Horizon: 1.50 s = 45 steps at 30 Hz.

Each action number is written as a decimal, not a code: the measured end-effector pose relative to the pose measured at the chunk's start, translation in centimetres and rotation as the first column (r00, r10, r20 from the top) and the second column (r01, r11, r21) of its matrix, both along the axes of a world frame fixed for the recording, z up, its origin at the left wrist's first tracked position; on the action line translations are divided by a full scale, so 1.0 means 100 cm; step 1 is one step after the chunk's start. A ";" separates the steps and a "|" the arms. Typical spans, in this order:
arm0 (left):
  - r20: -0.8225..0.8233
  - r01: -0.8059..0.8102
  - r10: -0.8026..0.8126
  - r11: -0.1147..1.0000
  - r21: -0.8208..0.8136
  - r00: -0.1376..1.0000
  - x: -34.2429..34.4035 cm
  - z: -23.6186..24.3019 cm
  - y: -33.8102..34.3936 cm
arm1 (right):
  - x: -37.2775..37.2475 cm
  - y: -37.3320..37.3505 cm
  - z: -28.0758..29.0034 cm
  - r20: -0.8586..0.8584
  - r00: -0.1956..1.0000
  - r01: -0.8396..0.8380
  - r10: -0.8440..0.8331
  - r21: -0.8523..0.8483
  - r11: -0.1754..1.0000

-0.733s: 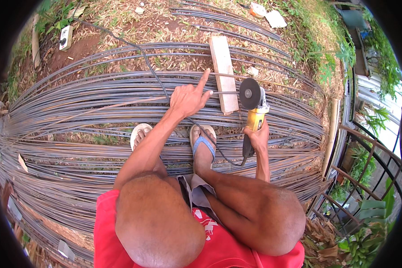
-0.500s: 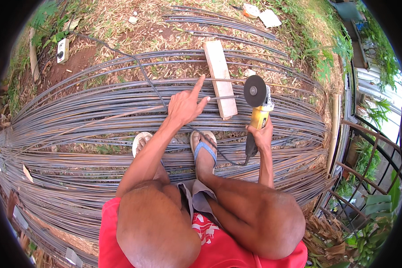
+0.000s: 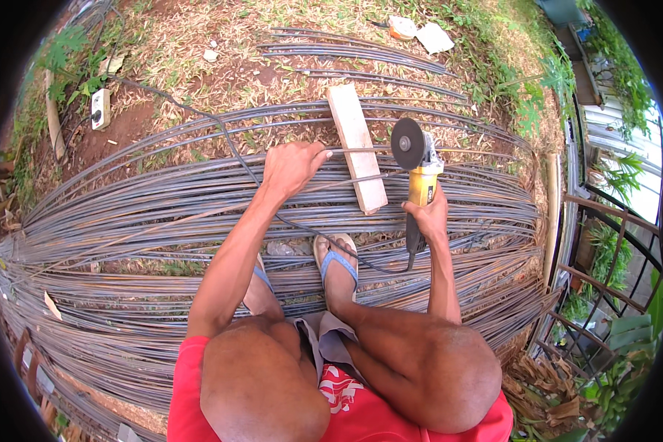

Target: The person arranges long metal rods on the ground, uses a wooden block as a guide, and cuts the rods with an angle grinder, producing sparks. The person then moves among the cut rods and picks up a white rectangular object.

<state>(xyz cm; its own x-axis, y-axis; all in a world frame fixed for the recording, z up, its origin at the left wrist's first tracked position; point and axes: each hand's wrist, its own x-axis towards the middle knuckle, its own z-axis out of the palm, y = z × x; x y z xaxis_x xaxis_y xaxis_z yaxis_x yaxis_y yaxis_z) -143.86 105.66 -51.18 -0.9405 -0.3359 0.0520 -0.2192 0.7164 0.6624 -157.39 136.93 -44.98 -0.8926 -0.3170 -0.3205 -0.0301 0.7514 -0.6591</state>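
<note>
My left hand (image 3: 290,169) is closed around a thin steel rod (image 3: 359,150), thumb along it. That rod lies across a pale wooden block (image 3: 348,114), and a second steel rod (image 3: 366,177) crosses the block lower down. In my right hand (image 3: 432,217) is a yellow and black angle grinder (image 3: 424,186), gripped by its body. Its dark cutting disc (image 3: 408,143) stands upright just right of the block, near the rods' ends. Whether the disc touches a rod or spins, I cannot tell.
Long bundles of steel rods (image 3: 147,173) spread under and around my sandalled feet (image 3: 339,265). The grinder's cord (image 3: 232,151) runs over them toward a white socket strip (image 3: 101,109) at far left. A metal fence (image 3: 611,258) and plants border the right side.
My left hand has gone from a pointing finger near the lower rod to a closed grip on the upper rod. The grinder has shifted slightly left in the picture.
</note>
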 end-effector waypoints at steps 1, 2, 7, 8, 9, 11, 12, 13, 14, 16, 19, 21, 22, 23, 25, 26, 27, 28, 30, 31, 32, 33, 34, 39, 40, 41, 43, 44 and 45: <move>0.018 0.003 -0.004 1.000 0.015 1.000 0.000 0.001 0.000 | 0.000 -0.001 0.001 0.005 1.000 -0.001 0.001 0.009 1.000; 0.035 0.006 -0.007 1.000 0.029 0.999 0.001 0.002 -0.001 | 0.000 -0.002 0.002 0.010 1.000 -0.003 0.003 0.018 1.000; 0.064 0.001 -0.004 0.999 0.047 0.998 0.001 0.003 -0.001 | 0.002 -0.007 0.008 0.001 1.000 -0.010 0.010 0.054 0.998; 0.065 0.004 -0.007 0.999 0.044 0.998 0.000 0.004 -0.001 | 0.002 -0.004 0.004 0.005 1.000 -0.003 0.003 0.049 0.999; 0.066 0.008 -0.010 0.999 0.041 0.998 0.000 0.004 0.000 | 0.001 -0.001 0.001 0.009 1.000 0.004 -0.005 0.044 0.999; 0.070 0.009 -0.012 0.999 0.039 0.997 0.000 0.003 -0.001 | 0.000 0.000 -0.001 0.008 1.000 -0.005 0.004 0.034 0.999; 0.072 0.011 -0.013 0.999 0.038 0.997 0.000 0.003 -0.002 | 0.000 0.000 -0.002 0.008 1.000 -0.009 0.008 0.030 1.000; 0.084 0.013 -0.016 0.999 0.032 0.996 0.000 0.004 -0.002 | -0.001 0.000 -0.002 0.000 1.000 -0.011 0.011 0.040 0.999; 0.097 0.015 -0.018 1.000 0.026 0.995 0.000 0.005 -0.002 | -0.001 0.000 -0.003 -0.007 1.000 -0.013 0.013 0.051 0.999; 0.094 0.014 -0.016 1.000 0.025 0.995 0.000 0.006 -0.001 | -0.002 -0.001 -0.004 -0.008 1.000 -0.009 0.009 0.060 0.998; 0.072 0.007 -0.009 0.999 0.034 0.997 0.001 0.005 -0.001 | -0.002 -0.001 -0.005 0.004 1.000 -0.002 0.002 0.047 0.999; 0.087 0.008 -0.011 0.999 0.037 0.996 0.001 0.006 -0.002 | -0.003 -0.001 -0.005 0.001 1.000 -0.011 0.011 0.027 1.000; 0.103 0.010 -0.013 0.999 0.032 0.995 0.001 0.005 -0.002 | -0.003 -0.001 -0.007 0.001 1.000 -0.012 0.012 0.026 1.000; 0.119 0.012 -0.015 1.000 0.027 0.993 0.001 0.004 -0.003 | -0.004 -0.001 -0.009 0.001 1.000 -0.014 0.014 0.024 1.000; 0.124 0.018 -0.022 0.999 0.027 0.992 -0.001 0.004 -0.002 | -0.005 0.002 -0.012 -0.021 1.000 -0.011 0.012 0.034 0.999; 0.112 0.023 -0.026 0.999 0.033 0.993 -0.002 0.005 0.000 | -0.006 0.006 -0.012 -0.043 0.999 -0.007 0.009 0.045 0.999; 0.099 0.028 -0.031 0.999 0.039 0.995 -0.004 0.007 0.002 | -0.006 0.010 -0.011 -0.065 0.998 -0.002 0.005 0.056 0.998; 0.120 0.018 -0.023 0.999 0.042 0.993 -0.002 0.005 0.000 | -0.006 0.006 -0.012 -0.054 0.998 -0.012 0.015 0.050 0.999; 0.159 -0.001 -0.007 0.999 0.048 0.987 0.003 0.003 -0.005 | -0.006 -0.003 -0.015 -0.031 0.999 -0.032 0.033 0.036 0.999; 0.157 0.007 -0.016 0.999 0.054 0.987 0.001 0.003 -0.004 | -0.006 0.002 -0.015 -0.023 0.999 -0.022 0.022 0.018 1.000; 0.156 0.015 -0.024 0.998 0.060 0.987 -0.001 0.002 -0.003 | -0.005 0.006 -0.015 -0.015 1.000 -0.011 0.011 0.000 1.000; 0.156 0.022 -0.032 0.998 0.067 0.987 -0.003 0.002 -0.002 | -0.004 0.010 -0.015 -0.005 1.000 -0.001 0.001 -0.018 1.000; 0.159 0.023 -0.032 0.998 0.058 0.987 -0.002 0.001 -0.003 | -0.002 0.010 -0.013 0.007 1.000 -0.005 0.005 -0.009 1.000; 0.182 0.029 -0.036 0.999 0.044 0.983 -0.002 0.000 -0.005 | 0.005 0.009 -0.004 0.034 0.999 -0.001 -0.002 0.075 0.997; 0.170 0.028 -0.036 0.998 0.047 0.985 -0.002 0.000 -0.004 | 0.006 0.011 -0.004 0.035 0.999 -0.005 0.003 0.044 0.999; 0.157 0.027 -0.035 0.998 0.050 0.987 -0.002 0.000 -0.003 | 0.007 0.013 -0.004 0.037 0.999 -0.009 0.008 0.014 1.000; 0.135 0.024 -0.030 0.999 0.048 0.990 -0.001 -0.002 -0.003 | 0.007 0.013 -0.004 0.046 0.999 -0.013 0.013 -0.005 1.000; 0.126 0.023 -0.028 0.999 0.043 0.992 -0.001 -0.003 -0.003 | 0.006 0.011 -0.004 0.054 0.998 -0.011 0.011 0.007 1.000; 0.117 0.022 -0.026 0.999 0.039 0.993 -0.001 -0.004 -0.003 | 0.004 0.009 -0.004 0.062 0.998 -0.010 0.008 0.019 1.000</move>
